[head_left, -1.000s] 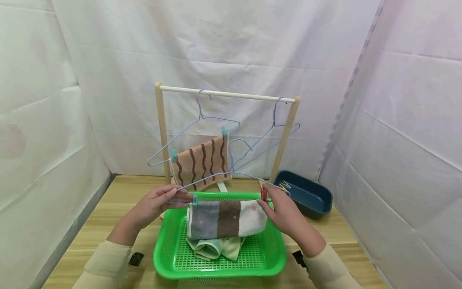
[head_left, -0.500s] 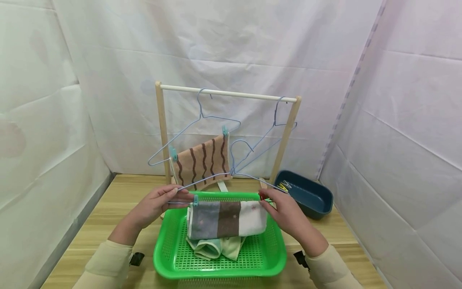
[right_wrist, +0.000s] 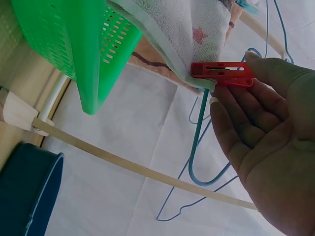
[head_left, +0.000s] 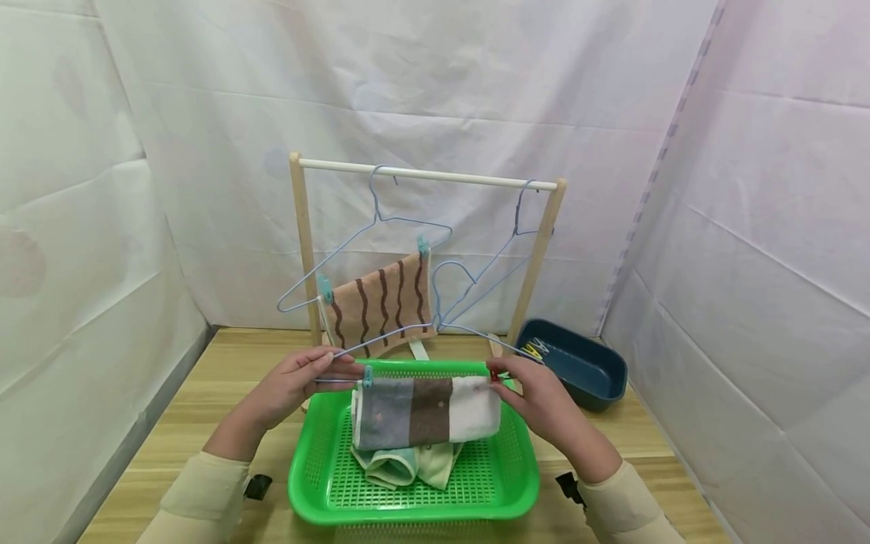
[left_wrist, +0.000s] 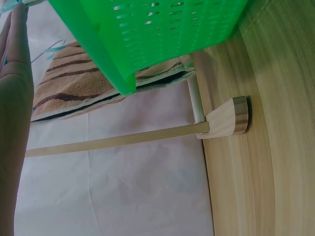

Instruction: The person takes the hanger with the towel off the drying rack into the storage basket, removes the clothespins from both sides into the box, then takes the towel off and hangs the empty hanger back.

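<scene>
Compared with a second ago, the glossy red plastic clothespin [right_wrist: 221,73] shows less of itself in the head view, with more of the right hand [head_left: 544,397] over it, and the left hand [head_left: 295,381] lies almost where it was. The right hand pinches the clothespin between thumb and fingers at the white corner of a small grey, brown and white terry towel [head_left: 431,412]. The left hand, thumb against straight fingers, holds one end of a light-blue wire hanger [head_left: 438,323]; the towel drapes from its lower bar, above a bright green perforated plastic basket [head_left: 414,516], with a teal plastic clip [head_left: 368,376] at its grey end. Whether the red clothespin fully bites both cloth and wire cannot be told. If it catches only the cloth edge, that corner could slip off once released; squeezing the handles again could also free it. A tilt from the left hand might slide the towel along the bar.
</scene>
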Tool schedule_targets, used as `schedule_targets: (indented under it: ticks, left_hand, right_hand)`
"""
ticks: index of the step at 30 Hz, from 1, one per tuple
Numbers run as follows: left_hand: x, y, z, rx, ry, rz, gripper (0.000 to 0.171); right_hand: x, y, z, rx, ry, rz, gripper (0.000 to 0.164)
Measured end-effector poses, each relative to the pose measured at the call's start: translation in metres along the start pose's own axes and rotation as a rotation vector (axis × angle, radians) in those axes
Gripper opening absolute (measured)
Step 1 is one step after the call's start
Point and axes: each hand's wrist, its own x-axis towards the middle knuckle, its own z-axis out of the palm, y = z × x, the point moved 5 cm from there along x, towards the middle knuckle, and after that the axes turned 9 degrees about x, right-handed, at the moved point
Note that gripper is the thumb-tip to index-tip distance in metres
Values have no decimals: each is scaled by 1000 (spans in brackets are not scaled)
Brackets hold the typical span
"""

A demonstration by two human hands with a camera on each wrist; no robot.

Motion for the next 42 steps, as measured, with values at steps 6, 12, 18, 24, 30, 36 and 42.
schedule_targets:
  ticks: [6, 12, 18, 24, 30, 36, 42]
  left_hand:
    - [0, 0, -1, 0, 3, -2, 40]
    - [1, -1, -1, -1, 6, -8, 40]
    - [1, -1, -2, -6, 3, -3, 40]
    - [1, -1, -2, -13, 3, 4, 40]
    - [1, -1, -2, -20, 4, 15, 40]
    - [0, 0, -2, -8, 12, 7, 40]
    - [0, 0, -2, -9, 12, 4, 40]
  right_hand:
    - [0, 2, -1, 10, 6, -1, 36]
    - [1, 1, -1, 28, 15, -7, 36]
    - [1, 2, -1, 32, 30, -17, 35]
    - [1, 4, 0, 30, 36, -17, 35]
    - [1, 6, 1, 24, 30, -5, 36]
    - [1, 5, 1, 24, 35, -17, 38]
    - [1, 3, -1, 32, 56, -39, 38]
